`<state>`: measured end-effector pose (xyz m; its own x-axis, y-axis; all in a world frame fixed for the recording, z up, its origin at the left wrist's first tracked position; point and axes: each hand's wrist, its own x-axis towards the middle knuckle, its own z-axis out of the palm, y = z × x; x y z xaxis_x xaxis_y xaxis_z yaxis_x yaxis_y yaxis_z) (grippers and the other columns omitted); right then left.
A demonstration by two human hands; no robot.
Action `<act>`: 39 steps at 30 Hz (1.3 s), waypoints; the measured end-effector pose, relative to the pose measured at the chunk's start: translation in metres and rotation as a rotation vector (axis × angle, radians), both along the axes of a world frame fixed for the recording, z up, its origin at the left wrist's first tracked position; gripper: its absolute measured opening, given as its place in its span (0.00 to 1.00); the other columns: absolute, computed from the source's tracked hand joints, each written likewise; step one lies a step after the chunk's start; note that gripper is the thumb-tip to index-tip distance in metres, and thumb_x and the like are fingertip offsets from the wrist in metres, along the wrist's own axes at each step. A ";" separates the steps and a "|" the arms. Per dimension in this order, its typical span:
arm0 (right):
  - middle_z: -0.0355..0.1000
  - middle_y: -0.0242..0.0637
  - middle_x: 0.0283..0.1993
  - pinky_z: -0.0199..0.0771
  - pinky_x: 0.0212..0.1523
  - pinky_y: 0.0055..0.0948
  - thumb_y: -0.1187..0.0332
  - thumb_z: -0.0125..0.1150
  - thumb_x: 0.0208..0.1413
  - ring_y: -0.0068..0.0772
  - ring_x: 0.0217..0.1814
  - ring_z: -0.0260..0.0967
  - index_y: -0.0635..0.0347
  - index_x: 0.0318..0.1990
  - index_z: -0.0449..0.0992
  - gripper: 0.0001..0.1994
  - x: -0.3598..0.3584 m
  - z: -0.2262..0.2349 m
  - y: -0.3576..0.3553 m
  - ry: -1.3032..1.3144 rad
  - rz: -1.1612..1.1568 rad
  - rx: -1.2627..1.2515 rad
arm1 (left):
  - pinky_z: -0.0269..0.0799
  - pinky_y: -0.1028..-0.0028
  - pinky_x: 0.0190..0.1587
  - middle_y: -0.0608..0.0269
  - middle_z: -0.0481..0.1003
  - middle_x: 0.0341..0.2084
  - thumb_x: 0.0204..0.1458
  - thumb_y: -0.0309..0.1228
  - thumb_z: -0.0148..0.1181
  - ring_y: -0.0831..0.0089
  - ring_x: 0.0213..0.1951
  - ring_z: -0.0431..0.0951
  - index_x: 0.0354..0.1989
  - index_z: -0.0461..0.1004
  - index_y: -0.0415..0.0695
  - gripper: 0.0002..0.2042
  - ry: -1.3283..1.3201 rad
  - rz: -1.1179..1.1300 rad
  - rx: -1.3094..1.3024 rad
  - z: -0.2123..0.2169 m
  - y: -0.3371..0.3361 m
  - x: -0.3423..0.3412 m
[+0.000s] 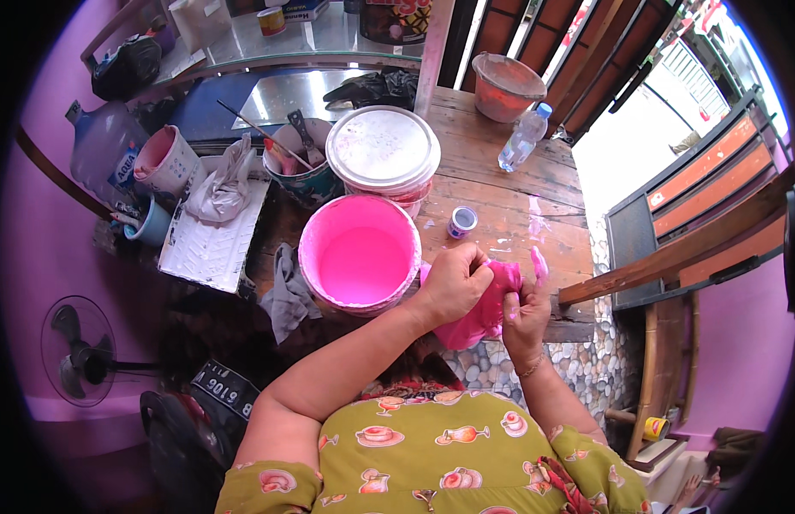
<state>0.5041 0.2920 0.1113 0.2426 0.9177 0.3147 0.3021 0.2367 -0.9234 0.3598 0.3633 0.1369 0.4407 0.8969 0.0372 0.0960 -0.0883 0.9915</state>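
My left hand point(453, 281) is closed in a pinch at the upper edge of a limp, glossy pink piece point(473, 325), cloth or plastic, I cannot tell which. My right hand point(526, 315) is closed on its right side, thumb pressed against it and one paint-smeared finger pointing up. The pink piece hangs between both hands at the table's near edge. Left of it stands an open bucket point(360, 295) with bright pink paint inside. A small open pot point(462, 222) with dark contents sits just beyond my hands.
Behind the bucket is a lidded white tub point(383, 147), beside a pot of brushes point(304, 182). A paint tray point(211, 250) and grey rag point(288, 287) lie left. Farther back are a water bottle point(524, 139) and a reddish bucket point(506, 90). A fan point(80, 353) stands lower left.
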 end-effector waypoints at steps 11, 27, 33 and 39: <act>0.72 0.36 0.34 0.65 0.32 0.13 0.84 0.44 0.47 0.15 0.32 0.66 0.65 0.64 0.47 0.33 -0.001 0.078 0.008 0.167 0.089 0.028 | 0.67 0.82 0.29 0.68 0.72 0.25 0.54 0.27 0.49 0.85 0.25 0.70 0.32 0.71 0.37 0.06 -0.303 -0.142 -0.151 0.046 0.016 0.001; 0.73 0.44 0.38 0.72 0.40 0.18 0.79 0.53 0.50 0.23 0.37 0.72 0.75 0.60 0.50 0.29 0.024 0.225 0.125 -0.084 0.258 0.239 | 0.60 0.82 0.22 0.69 0.72 0.18 0.54 0.31 0.50 0.83 0.19 0.68 0.25 0.76 0.41 0.11 -0.608 -0.280 0.070 0.187 0.124 0.019; 0.75 0.47 0.31 0.74 0.30 0.19 0.78 0.57 0.46 0.25 0.30 0.74 0.79 0.57 0.52 0.30 0.021 0.210 0.188 -0.118 0.136 0.348 | 0.73 0.79 0.33 0.62 0.75 0.24 0.53 0.26 0.51 0.79 0.28 0.75 0.29 0.76 0.37 0.08 -0.122 0.014 0.449 0.187 0.171 0.023; 0.76 0.43 0.30 0.72 0.34 0.19 0.78 0.53 0.43 0.24 0.31 0.73 0.78 0.57 0.53 0.30 0.022 0.165 0.244 -0.128 -0.010 0.354 | 0.71 0.79 0.30 0.62 0.74 0.22 0.50 0.28 0.53 0.80 0.25 0.73 0.27 0.75 0.36 0.08 -0.262 0.175 0.227 0.148 0.231 0.044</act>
<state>0.5260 0.5361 0.2762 0.1894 0.7445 0.6402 0.4138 0.5307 -0.7397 0.4037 0.5942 0.2845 0.2309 0.9137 0.3345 -0.1249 -0.3131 0.9415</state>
